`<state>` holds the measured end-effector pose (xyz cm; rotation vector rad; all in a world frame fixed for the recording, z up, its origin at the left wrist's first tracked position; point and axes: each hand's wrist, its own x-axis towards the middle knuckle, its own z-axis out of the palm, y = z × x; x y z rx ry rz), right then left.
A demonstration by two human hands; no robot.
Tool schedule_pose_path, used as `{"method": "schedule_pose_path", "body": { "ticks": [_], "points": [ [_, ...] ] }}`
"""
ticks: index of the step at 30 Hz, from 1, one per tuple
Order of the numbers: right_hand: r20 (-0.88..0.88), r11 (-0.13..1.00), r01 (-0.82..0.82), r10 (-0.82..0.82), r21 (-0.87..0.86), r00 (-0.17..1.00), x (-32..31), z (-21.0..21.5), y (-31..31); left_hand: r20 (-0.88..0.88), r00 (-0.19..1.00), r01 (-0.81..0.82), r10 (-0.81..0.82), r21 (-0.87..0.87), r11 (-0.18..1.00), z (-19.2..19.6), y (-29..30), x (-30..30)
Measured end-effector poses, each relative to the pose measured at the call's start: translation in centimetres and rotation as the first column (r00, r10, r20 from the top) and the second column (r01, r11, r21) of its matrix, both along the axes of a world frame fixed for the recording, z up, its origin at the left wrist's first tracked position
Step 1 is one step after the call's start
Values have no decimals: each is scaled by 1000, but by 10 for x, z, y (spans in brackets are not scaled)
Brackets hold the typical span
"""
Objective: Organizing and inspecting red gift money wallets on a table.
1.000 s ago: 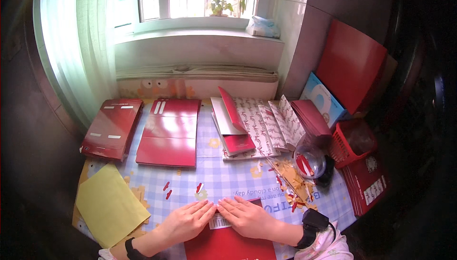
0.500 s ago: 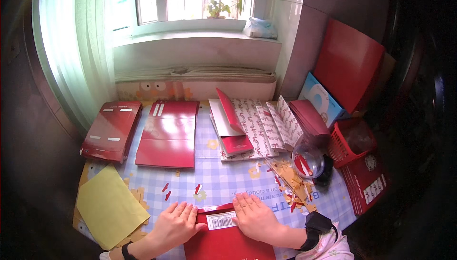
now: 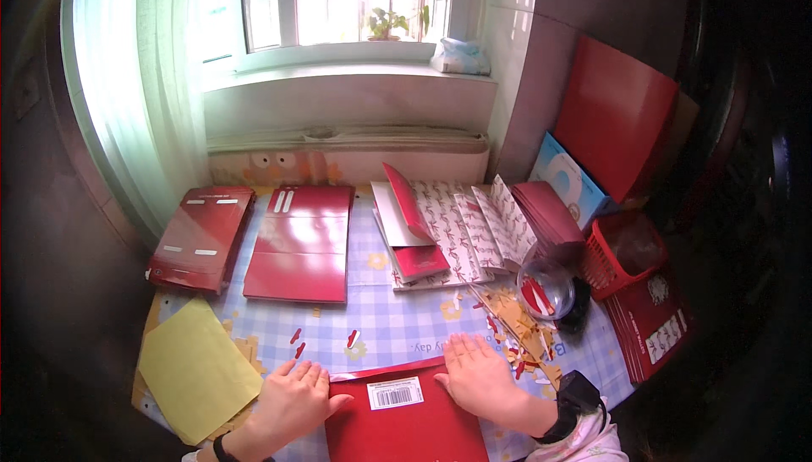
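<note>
Hands press flat on a red folded card (image 3: 406,420) at the table's (image 3: 397,331) near edge: the left hand (image 3: 292,399) lies open on its left side, the right hand (image 3: 478,377) open on its upper right corner. Near the right edge, a clear round bowl (image 3: 545,289) holds red strips. Beyond it, a red basket (image 3: 622,255) holds a clear bag.

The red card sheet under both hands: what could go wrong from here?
1. The red card sheet hangs over the table's near edge; it may slip if the left hand or right hand lifts.
2. Small red scraps close by could get trapped under it.
</note>
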<state>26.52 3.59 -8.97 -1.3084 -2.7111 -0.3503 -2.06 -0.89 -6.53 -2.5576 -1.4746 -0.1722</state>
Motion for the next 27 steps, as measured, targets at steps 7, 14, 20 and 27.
{"method": "schedule_pose_path", "body": {
  "ticks": [7,14,20,27],
  "points": [
    [-65,996,-26,31,87,997,-3,4,9,14,997,-74,75,-62,995,6,6,-4],
    [-385,967,-254,246,31,889,-7,-4,25,158,983,-97,91,29,995,7,13,-5],
    [-517,994,-36,84,103,852,5,4,37,658,729,-183,188,-77,980,-9,22,-14],
    [-680,991,122,-129,-59,722,24,6,51,758,29,413,652,-603,683,-14,41,-55]
  ]
}}
